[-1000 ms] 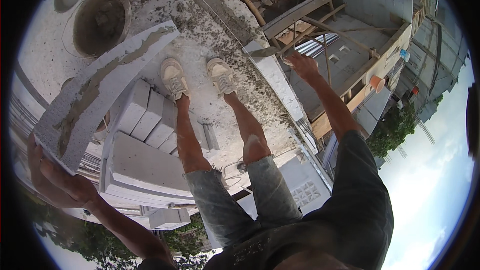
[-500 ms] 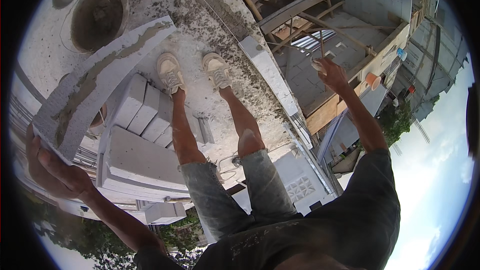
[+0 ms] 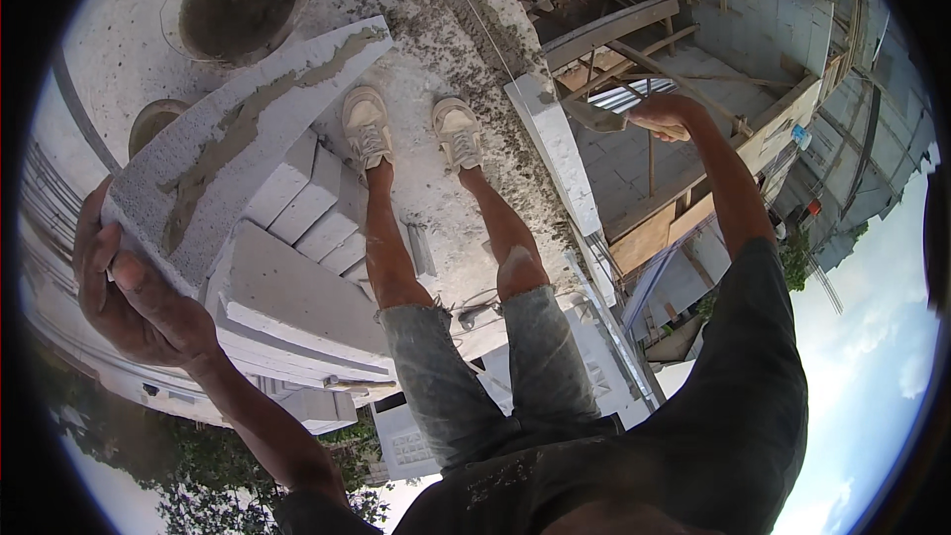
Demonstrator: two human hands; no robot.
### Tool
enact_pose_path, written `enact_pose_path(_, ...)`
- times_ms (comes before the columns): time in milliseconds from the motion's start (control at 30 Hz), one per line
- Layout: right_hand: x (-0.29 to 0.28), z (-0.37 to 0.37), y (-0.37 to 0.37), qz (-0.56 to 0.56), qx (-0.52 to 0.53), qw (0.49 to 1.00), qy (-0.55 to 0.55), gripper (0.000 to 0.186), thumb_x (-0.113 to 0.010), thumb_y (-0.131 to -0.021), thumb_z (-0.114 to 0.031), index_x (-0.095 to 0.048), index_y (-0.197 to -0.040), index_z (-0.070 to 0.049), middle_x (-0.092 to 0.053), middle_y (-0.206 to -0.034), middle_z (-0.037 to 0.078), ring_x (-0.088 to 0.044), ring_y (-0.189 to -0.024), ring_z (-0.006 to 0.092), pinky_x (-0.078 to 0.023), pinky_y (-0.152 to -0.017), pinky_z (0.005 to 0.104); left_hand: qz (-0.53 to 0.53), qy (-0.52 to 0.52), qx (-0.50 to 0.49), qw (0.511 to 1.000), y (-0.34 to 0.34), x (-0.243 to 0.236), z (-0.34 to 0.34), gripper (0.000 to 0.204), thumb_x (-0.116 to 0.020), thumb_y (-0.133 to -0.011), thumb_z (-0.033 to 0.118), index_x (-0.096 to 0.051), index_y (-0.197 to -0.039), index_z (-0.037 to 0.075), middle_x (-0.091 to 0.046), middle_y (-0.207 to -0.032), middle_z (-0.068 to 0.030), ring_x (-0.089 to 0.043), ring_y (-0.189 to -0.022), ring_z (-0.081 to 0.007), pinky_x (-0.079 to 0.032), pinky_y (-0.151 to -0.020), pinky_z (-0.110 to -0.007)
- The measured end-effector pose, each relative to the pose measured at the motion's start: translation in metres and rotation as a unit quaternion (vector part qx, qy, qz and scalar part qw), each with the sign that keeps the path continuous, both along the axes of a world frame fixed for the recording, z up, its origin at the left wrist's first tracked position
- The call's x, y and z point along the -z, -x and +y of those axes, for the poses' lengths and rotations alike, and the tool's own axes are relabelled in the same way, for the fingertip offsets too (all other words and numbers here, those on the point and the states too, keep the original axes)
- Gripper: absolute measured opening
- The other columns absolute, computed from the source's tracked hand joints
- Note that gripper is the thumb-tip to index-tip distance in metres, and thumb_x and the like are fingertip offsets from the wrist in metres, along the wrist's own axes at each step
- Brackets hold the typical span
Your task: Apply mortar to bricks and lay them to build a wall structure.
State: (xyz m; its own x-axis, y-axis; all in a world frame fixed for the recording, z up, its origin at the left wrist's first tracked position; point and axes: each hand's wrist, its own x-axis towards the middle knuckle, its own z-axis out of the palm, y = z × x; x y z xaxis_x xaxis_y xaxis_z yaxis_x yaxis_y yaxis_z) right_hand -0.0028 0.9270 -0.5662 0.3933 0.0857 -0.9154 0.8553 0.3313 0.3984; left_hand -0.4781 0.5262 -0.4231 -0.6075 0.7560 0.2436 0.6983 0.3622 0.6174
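White block (image 3: 248,163) hangs at ten o'clock, left hand (image 3: 149,302) half-curled round its near end, right hand (image 3: 674,117) closed on a trowel (image 3: 594,119) at two: best kept steady (mortar (image 3: 238,129) could slide).

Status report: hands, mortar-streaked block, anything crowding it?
Left hand gripping mortar-streaked block at near end. Right hand holding trowel, apart from block. Stacked blocks partly hidden behind.
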Motion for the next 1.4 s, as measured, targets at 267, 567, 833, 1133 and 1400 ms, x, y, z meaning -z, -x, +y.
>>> enact_pose_path(267, -0.133, -0.041, 0.058, 0.292, -0.289, 0.899, -0.149, 0.044, -0.064, -0.088, -0.035, -0.051, -0.120, -0.007, -0.067, -0.088, 0.022, -0.068, -0.077, 0.0379, -0.053, -0.064, 0.0472, -0.096, -0.012, -0.112, 0.989, 0.016, -0.017, -0.027, 0.023, -0.051, -0.098, 0.034, -0.059, -0.095, 0.013, -0.069, -0.100, -0.0034, -0.060, -0.098, -0.0221, -0.036, -0.101, -0.042)
enact_pose_path(567, -0.044, -0.111, 0.443, 0.553, -0.446, 0.647, -0.278, 0.040, -0.061, -0.090, -0.031, -0.051, -0.125, -0.016, -0.063, -0.106, 0.014, -0.068, -0.085, 0.0331, -0.057, -0.066, 0.0448, -0.070, -0.001, -0.151, 0.986, 0.019, -0.027, -0.051, 0.017, -0.057, -0.093, 0.034, -0.059, -0.090, 0.017, -0.069, -0.099, 0.0013, -0.063, -0.097, -0.0221, -0.025, -0.111, -0.047)
enact_pose_path(833, 0.051, -0.096, 0.618, 0.476, -0.560, 0.606, -0.304, 0.087, -0.075, -0.074, -0.016, -0.031, -0.149, -0.019, -0.058, -0.124, 0.022, -0.057, -0.114, 0.0349, -0.045, -0.096, 0.0464, -0.124, -0.025, -0.276, 0.953, 0.007, -0.004, -0.118, 0.030, -0.050, -0.096, 0.048, -0.053, -0.086, 0.020, -0.069, -0.096, -0.0006, -0.063, -0.098, -0.0265, -0.027, -0.110, -0.052)
enact_pose_path(1133, 0.136, -0.122, 0.689, 0.548, -0.544, 0.538, -0.338, 0.038, -0.052, -0.090, -0.015, -0.053, -0.128, -0.009, -0.069, -0.092, 0.018, -0.067, -0.087, 0.0348, -0.053, -0.073, 0.0492, -0.144, -0.040, -0.358, 0.922, 0.004, 0.010, -0.158, 0.031, -0.052, -0.093, 0.054, -0.050, -0.091, 0.023, -0.067, -0.099, 0.0010, -0.061, -0.103, -0.0261, -0.025, -0.111, -0.054)
enact_pose_path(1400, 0.179, -0.134, 0.687, 0.545, -0.501, 0.624, -0.251, 0.053, -0.058, -0.087, -0.048, -0.053, -0.133, -0.021, -0.067, -0.108, 0.018, -0.068, -0.091, 0.0312, -0.053, -0.082, 0.0491, -0.136, -0.004, -0.351, 0.926, -0.001, 0.003, -0.148, 0.031, -0.055, -0.091, 0.055, -0.050, -0.086, 0.024, -0.068, -0.092, 0.0041, -0.064, -0.097, -0.0232, -0.030, -0.109, -0.054)
